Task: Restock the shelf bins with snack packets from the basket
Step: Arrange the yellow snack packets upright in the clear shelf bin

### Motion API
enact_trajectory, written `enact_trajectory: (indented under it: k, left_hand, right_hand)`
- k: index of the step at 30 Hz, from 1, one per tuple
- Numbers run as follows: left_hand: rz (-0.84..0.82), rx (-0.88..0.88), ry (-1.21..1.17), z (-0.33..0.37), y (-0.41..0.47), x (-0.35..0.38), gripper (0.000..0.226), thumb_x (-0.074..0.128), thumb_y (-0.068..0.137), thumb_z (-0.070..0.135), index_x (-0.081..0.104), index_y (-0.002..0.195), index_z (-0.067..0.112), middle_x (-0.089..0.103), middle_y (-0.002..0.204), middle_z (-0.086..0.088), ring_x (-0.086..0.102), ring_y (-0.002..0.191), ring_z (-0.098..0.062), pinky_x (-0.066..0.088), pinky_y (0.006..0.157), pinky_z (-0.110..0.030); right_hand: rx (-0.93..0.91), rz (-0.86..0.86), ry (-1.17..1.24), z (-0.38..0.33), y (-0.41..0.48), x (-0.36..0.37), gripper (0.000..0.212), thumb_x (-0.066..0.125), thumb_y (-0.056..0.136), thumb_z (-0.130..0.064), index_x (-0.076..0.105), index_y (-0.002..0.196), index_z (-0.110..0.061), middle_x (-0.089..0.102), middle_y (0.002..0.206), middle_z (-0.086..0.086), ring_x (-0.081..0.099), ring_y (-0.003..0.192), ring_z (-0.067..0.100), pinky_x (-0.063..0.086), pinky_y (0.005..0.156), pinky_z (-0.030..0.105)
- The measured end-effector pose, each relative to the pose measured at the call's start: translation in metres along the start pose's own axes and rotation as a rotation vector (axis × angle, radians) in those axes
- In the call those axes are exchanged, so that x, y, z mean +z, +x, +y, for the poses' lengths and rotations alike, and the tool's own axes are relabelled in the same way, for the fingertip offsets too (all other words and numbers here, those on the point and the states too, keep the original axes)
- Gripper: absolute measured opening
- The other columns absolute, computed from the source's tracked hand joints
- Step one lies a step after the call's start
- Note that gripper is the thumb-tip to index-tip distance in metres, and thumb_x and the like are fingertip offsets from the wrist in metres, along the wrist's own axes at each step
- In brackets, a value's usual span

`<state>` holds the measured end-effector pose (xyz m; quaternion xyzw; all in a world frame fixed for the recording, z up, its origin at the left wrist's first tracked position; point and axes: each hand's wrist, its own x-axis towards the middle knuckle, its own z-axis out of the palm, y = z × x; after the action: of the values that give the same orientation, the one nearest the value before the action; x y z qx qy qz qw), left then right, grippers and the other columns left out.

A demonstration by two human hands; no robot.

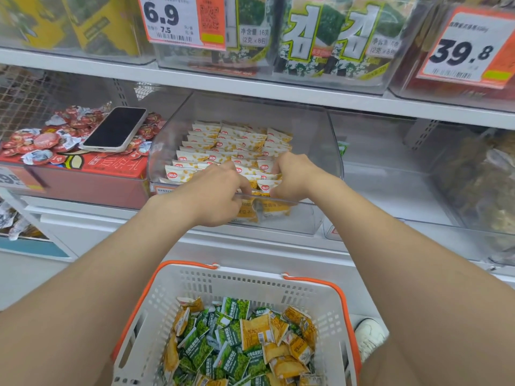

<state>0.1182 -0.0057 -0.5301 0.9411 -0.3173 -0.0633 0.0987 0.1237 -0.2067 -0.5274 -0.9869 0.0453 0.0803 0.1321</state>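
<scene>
Tucking yellow packets (228,146) into the front row of the clear bin (331,151), we have both hands inside it. Our left hand (220,190) and right hand (295,176) each curl their fingers round packets at the front wall. If we push too hard, the neat rows behind may tip over, or a packet may slip over the low front edge. The basket (195,280) below holds green packets (234,355) mixed with yellow ones, so we may grab the wrong kind. The phone (117,129) lies on the red snacks (41,140) next door and may slide off if we bump it.
</scene>
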Motion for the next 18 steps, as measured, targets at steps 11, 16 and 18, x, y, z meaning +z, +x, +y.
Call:
enact_trajectory:
  k: [11, 16, 18]
  left_hand:
    - [-0.022, -0.009, 0.016, 0.002, 0.000, 0.002, 0.039, 0.051, 0.096, 0.020, 0.069, 0.129, 0.031, 0.046, 0.123, -0.004, 0.047, 0.121, -0.032, 0.044, 0.105, -0.050]
    - [0.060, 0.012, -0.024, 0.001, -0.009, 0.004, 0.041, 0.055, 0.095, 0.019, 0.066, 0.133, 0.026, 0.047, 0.130, -0.006, 0.047, 0.124, -0.031, 0.044, 0.106, -0.049]
    - [0.156, 0.026, -0.005, 0.003, -0.015, 0.004, 0.043, 0.058, 0.091, 0.016, 0.064, 0.132, 0.026, 0.047, 0.129, -0.005, 0.047, 0.121, -0.031, 0.044, 0.104, -0.050]
  right_hand:
    - [0.089, 0.138, 0.243, 0.000, 0.004, 0.012, 0.057, 0.084, 0.081, -0.031, 0.059, 0.129, -0.012, 0.052, 0.134, 0.012, 0.054, 0.108, 0.027, 0.045, 0.081, 0.029]
    - [0.111, 0.103, 0.287, 0.007, -0.006, 0.007, 0.089, 0.092, 0.069, -0.046, 0.047, 0.138, -0.013, 0.054, 0.135, 0.011, 0.054, 0.115, 0.027, 0.043, 0.082, 0.029]
    - [0.095, 0.171, 0.245, 0.006, -0.014, 0.004, 0.080, 0.088, 0.076, -0.043, 0.046, 0.137, -0.010, 0.056, 0.131, 0.014, 0.057, 0.119, 0.033, 0.045, 0.081, 0.031]
